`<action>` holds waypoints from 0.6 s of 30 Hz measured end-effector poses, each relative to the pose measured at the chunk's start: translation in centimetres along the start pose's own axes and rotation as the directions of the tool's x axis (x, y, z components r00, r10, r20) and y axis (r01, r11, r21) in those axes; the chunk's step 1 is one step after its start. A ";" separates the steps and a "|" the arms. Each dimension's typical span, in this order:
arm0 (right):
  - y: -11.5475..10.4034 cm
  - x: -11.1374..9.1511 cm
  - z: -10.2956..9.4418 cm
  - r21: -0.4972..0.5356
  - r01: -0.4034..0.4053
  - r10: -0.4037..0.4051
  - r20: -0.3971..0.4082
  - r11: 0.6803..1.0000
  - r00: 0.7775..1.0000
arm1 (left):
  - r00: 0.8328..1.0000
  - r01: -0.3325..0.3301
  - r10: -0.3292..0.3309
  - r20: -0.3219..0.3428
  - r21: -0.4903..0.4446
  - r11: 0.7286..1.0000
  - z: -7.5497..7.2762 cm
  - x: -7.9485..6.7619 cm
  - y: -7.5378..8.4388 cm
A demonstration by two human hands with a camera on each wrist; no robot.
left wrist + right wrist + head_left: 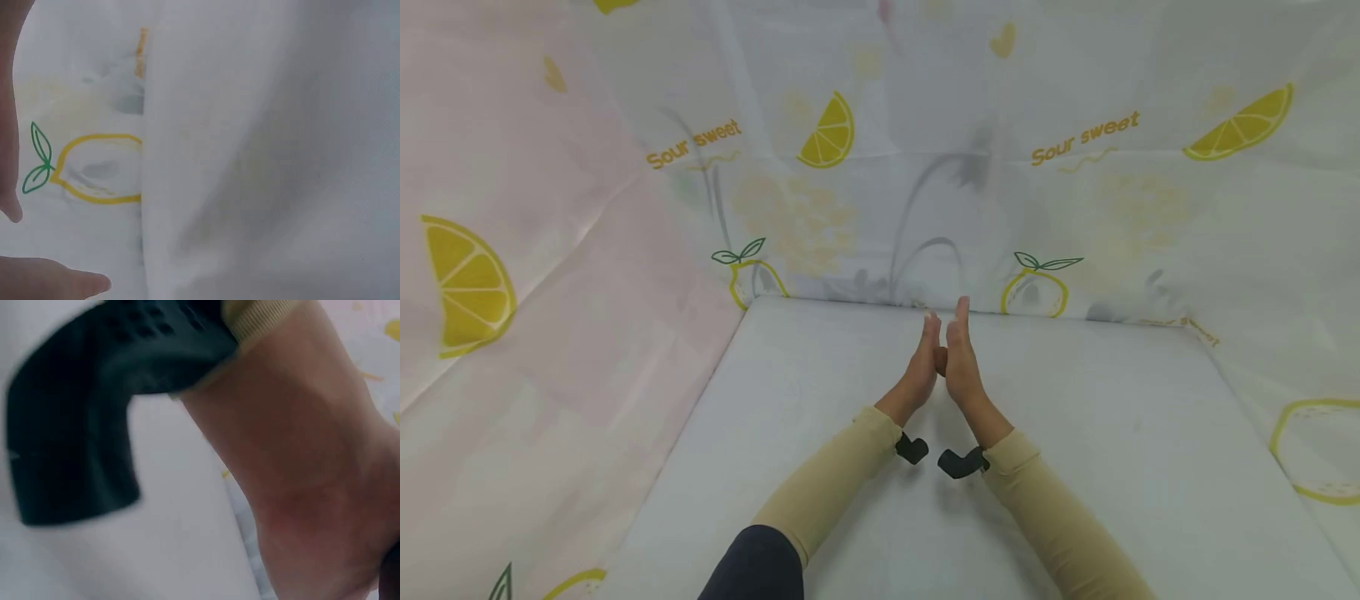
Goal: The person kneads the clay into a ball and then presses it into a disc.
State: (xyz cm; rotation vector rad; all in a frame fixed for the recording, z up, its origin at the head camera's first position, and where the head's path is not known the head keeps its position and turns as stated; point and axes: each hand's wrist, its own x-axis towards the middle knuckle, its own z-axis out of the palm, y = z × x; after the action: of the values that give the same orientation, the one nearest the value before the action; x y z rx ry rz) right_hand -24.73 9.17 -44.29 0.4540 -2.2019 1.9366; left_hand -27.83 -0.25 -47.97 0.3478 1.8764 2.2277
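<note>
My left hand (pixel 920 367) and right hand (pixel 962 358) are raised together over the white table, palms facing and fingers straight, pointing towards the back. A small brown rounded shape (pixel 941 360) shows between the palms; I cannot tell whether it is a thumb or a held thing. Further down, the wrists stand apart. In the left wrist view, fingers (pixel 78 282) enter from the left edge with their tips apart. A bare wrist (pixel 300 444) and a dark bent wrist mount (pixel 75 431) fill much of the right wrist view. The palms' inner faces are mostly hidden.
The white tabletop (pixel 1120 433) extends around both arms. Behind it hangs a pale curtain (pixel 910 217) printed with lemons and "Sour sweet", continuing along both sides. Tan sleeves (pixel 831 479) cover the forearms, and dark bent mounts (pixel 958 463) stick out at the wrists.
</note>
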 end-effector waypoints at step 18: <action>5.0 0.5 -0.4 -0.127 -0.021 0.022 0.003 0.992 1.000 | 0.997 -0.070 0.071 0.004 -0.099 0.993 0.0 0.1 1.5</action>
State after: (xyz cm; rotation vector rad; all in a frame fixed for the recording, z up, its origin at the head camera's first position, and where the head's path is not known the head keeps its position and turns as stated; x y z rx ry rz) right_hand -26.97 10.06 -48.73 0.4167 -2.3249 1.7929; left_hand -27.93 -0.47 -46.46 0.4111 1.7679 2.3516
